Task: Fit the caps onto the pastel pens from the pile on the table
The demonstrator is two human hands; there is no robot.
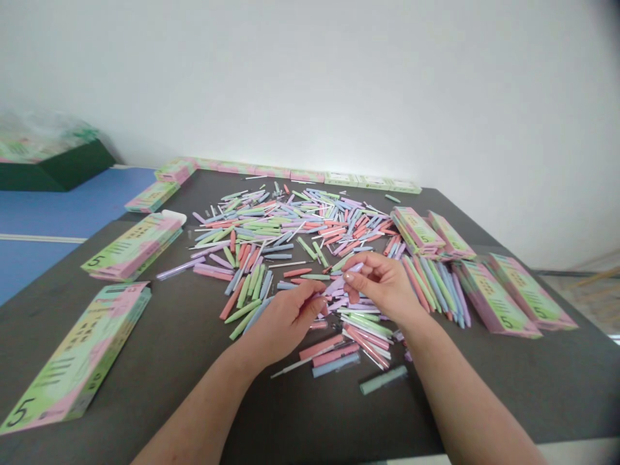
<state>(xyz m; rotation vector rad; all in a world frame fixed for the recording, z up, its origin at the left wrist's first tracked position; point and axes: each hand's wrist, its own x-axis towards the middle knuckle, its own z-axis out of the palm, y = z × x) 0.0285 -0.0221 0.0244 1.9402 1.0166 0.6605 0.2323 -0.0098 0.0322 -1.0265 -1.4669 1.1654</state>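
Observation:
Over the near middle of a heap of pastel pen parts (271, 226), my two hands work close together. My right hand (380, 284) pinches a purple pen part (356, 267) between thumb and fingers. My left hand (290, 316) is closed in a pinch just to the left and lower, with a bit of purple showing at its fingertips; whether both hold one pen is too small to tell. Below them lie white refills, pink barrels (339, 354), a blue barrel (334, 365) and a pale green pen cap (383, 380).
Printed pen boxes stand at the left (77, 355) and right (498, 300) of the dark table (184, 394), with more in a row (271, 172) along the wall. A row of pens (436, 287) lies right of my right hand. A dark green bin (58, 166) stands far left.

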